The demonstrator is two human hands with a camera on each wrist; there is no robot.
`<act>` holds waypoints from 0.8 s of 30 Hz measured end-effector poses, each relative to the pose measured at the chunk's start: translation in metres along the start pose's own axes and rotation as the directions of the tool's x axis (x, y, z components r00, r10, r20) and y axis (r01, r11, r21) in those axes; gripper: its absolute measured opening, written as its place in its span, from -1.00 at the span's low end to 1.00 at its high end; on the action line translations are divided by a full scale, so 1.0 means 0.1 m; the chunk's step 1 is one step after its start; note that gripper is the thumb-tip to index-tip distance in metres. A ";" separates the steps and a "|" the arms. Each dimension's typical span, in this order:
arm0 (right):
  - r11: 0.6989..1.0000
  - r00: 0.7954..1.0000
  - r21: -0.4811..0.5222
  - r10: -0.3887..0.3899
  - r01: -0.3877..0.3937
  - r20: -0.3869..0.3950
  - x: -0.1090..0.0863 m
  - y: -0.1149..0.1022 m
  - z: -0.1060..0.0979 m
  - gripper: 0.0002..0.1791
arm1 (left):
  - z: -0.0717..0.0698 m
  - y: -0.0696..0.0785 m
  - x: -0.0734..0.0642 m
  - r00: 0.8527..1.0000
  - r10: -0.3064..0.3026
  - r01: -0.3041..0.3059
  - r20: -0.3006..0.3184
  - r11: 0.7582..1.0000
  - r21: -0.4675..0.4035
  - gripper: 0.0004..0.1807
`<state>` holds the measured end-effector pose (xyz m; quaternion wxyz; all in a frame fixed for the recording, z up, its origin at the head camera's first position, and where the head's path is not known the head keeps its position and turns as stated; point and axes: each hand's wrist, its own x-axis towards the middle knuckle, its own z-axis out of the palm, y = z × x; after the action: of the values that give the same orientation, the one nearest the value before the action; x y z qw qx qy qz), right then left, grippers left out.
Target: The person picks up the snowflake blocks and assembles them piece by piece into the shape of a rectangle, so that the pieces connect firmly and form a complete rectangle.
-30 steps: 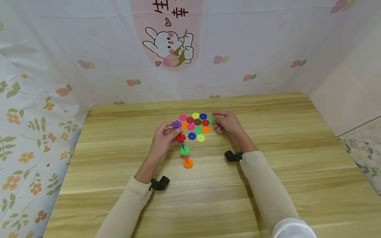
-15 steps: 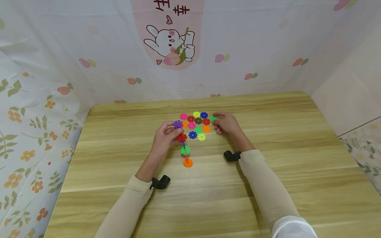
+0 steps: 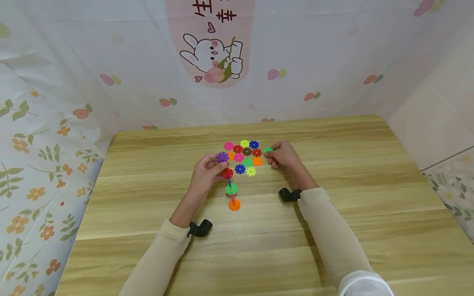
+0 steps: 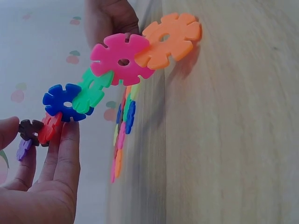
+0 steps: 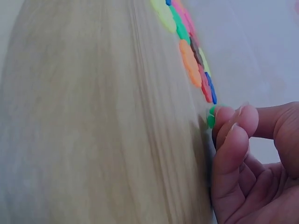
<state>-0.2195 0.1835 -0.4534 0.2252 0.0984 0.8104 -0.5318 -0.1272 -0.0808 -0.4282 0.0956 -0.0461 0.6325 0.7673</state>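
My left hand [image 3: 205,174] holds up a chain of interlocking flower-shaped plastic discs. Its thumb and fingers pinch the brown disc [image 4: 30,132], between the purple disc [image 4: 23,149] and the red disc [image 4: 50,128]. From there hang a blue disc [image 4: 60,99], a green one [image 4: 92,90], a pink one [image 4: 122,59] and an orange one [image 4: 170,39] at the lower end. Over at the right of the loose discs, my right hand [image 3: 285,155] pinches a single green disc [image 3: 268,151] at its edge. Fingertips hide much of that disc in the right wrist view.
Several loose discs lie flat in a cluster between the hands, among them a dark blue one [image 3: 240,169] and a yellow one [image 3: 251,171]. They rest on a wood-grain table [image 3: 259,246]. A printed cloth [image 3: 314,53] hangs behind the table's back edge.
The green disc by my right hand has shifted slightly right, away from the cluster, along with the fingers. My left hand keeps its hold on the chain, nearly still.
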 end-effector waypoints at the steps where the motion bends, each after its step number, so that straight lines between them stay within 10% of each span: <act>1: 1.000 1.000 -0.006 -0.002 0.002 0.004 -0.01 0.01 -0.01 -0.75 | 0.00 0.00 0.00 1.000 0.000 0.000 -0.001 1.000 0.002 -0.79; 24: 0.994 0.993 -0.035 -0.106 0.107 0.045 -0.31 -0.01 0.00 -0.76 | 0.01 -0.01 0.01 1.000 -0.016 0.016 -0.002 0.997 0.074 -0.74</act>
<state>-0.1928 0.1859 -0.4383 0.2159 0.0393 0.8191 -0.5300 -0.1281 -0.0792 -0.4291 0.1030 -0.0480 0.6603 0.7424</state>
